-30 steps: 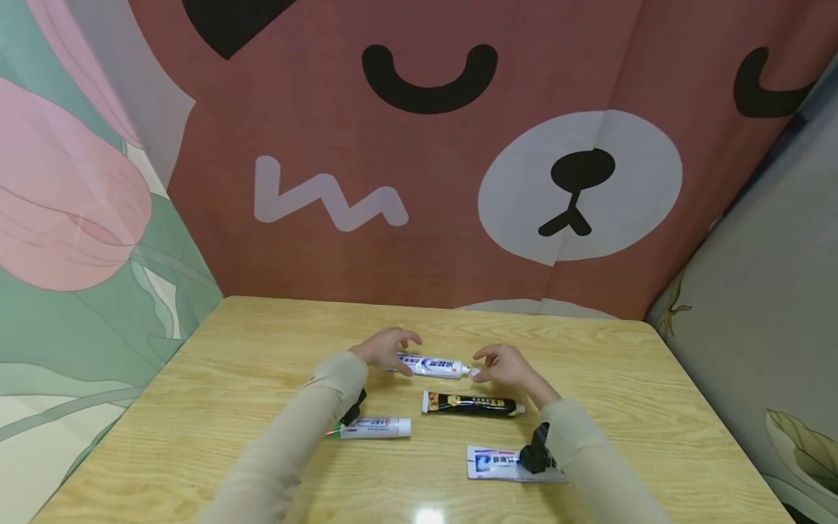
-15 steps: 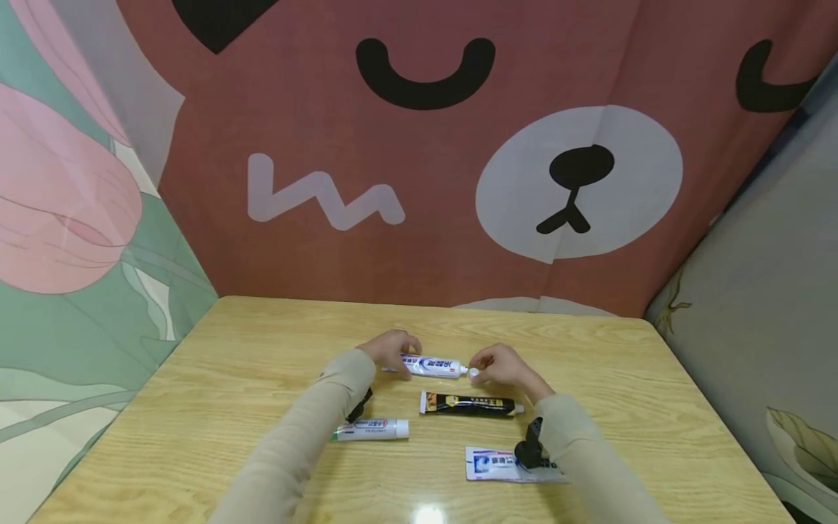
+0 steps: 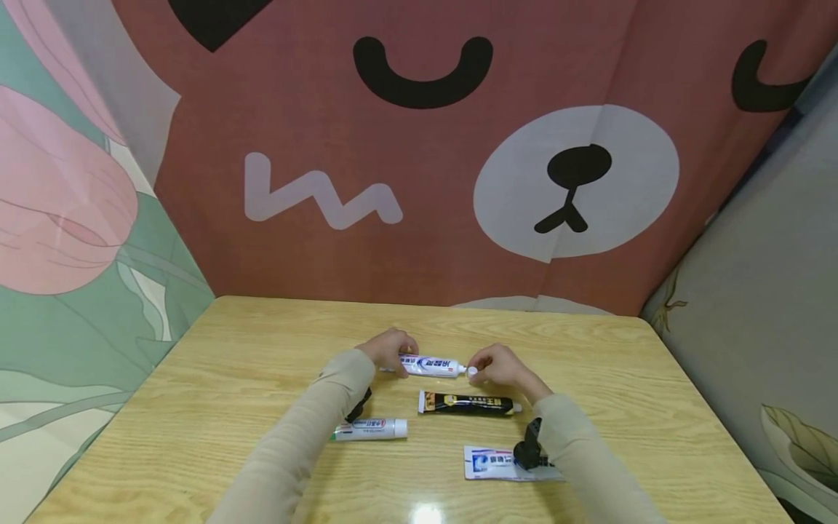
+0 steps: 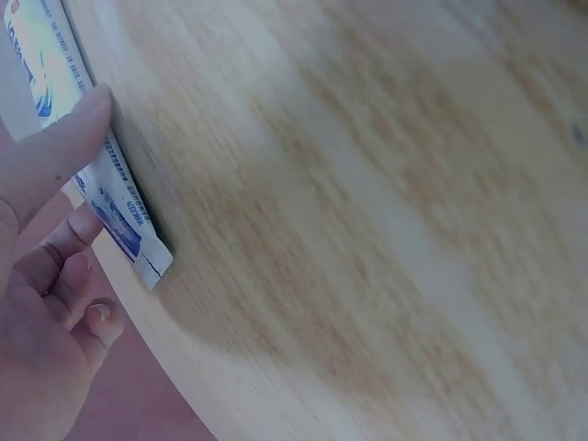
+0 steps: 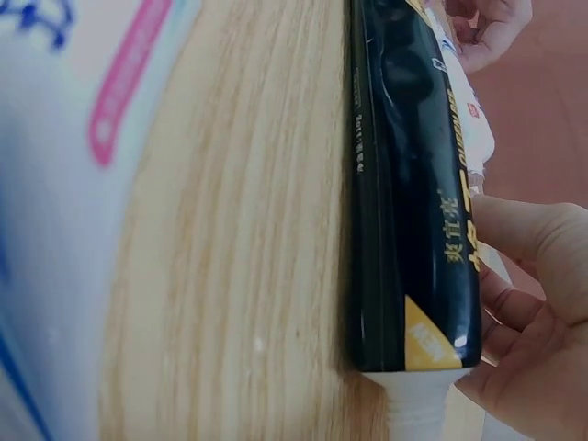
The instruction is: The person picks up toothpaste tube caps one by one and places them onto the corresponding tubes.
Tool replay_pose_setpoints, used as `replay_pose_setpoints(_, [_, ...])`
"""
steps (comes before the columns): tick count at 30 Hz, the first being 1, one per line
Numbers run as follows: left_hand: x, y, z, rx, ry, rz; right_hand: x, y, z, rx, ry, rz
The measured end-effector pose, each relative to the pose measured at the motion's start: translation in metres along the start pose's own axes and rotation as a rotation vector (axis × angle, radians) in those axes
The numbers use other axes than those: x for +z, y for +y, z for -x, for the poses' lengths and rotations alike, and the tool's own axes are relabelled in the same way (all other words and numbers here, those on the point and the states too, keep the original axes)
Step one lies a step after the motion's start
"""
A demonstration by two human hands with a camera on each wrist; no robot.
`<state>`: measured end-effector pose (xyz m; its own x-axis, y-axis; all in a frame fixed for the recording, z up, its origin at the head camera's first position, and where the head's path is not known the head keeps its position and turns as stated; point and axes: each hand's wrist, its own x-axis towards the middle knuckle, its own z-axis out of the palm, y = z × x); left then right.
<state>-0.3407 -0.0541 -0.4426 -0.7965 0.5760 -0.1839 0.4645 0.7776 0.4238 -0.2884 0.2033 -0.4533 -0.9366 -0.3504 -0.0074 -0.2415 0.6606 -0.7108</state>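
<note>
In the head view a white toothpaste tube (image 3: 428,366) with blue lettering lies near the table's middle. My left hand (image 3: 390,351) grips its left end; the left wrist view shows the thumb pressing along the tube's (image 4: 118,202) printed face, with other fingers curled beyond it. At the opposite end, my right hand (image 3: 503,365) pinches a small white cap (image 3: 472,371) beside the nozzle. Whether cap and nozzle touch, I cannot tell. The black toothpaste tube (image 5: 404,184) blocks part of the right fingertips in the right wrist view.
Closer to me lie a black tube (image 3: 468,404), a white and green tube (image 3: 376,429) partly under the left sleeve, and a flat white-blue tube (image 3: 494,463) partly behind the right wrist camera (image 3: 529,447). A brown patterned cloth (image 3: 419,255) hangs behind the wooden table (image 3: 275,327).
The left fingers, spread around the tube one second ago, have closed down onto it. The right fingers have drawn together at the cap. The other tubes have stayed in place.
</note>
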Motion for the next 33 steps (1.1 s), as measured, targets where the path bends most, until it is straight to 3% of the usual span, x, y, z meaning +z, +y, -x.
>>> replay_pose_setpoints(5, [0.0005,0.0011,0.0002,0.055,0.035,-0.089,-0.0013,0.0024,0.0013,0.019,0.011,-0.016])
replay_pose_setpoints(8, [0.0013,0.001,0.0007,0.077,0.045,-0.088,-0.0018,0.0029,0.002,0.024,0.012,-0.03])
replay_pose_setpoints(18, [0.0021,-0.0013,0.0027,0.071,-0.018,0.082,-0.0043,0.0028,0.0059,0.056,0.037,-0.088])
replay_pose_setpoints(28, [-0.002,-0.0023,0.0072,0.062,-0.036,0.267,-0.0081,0.0041,0.0083,0.067,0.01,-0.164])
replay_pose_setpoints(33, [-0.0044,-0.0031,0.0079,0.055,-0.043,0.3,-0.0096,0.0056,0.0101,0.081,0.001,-0.214])
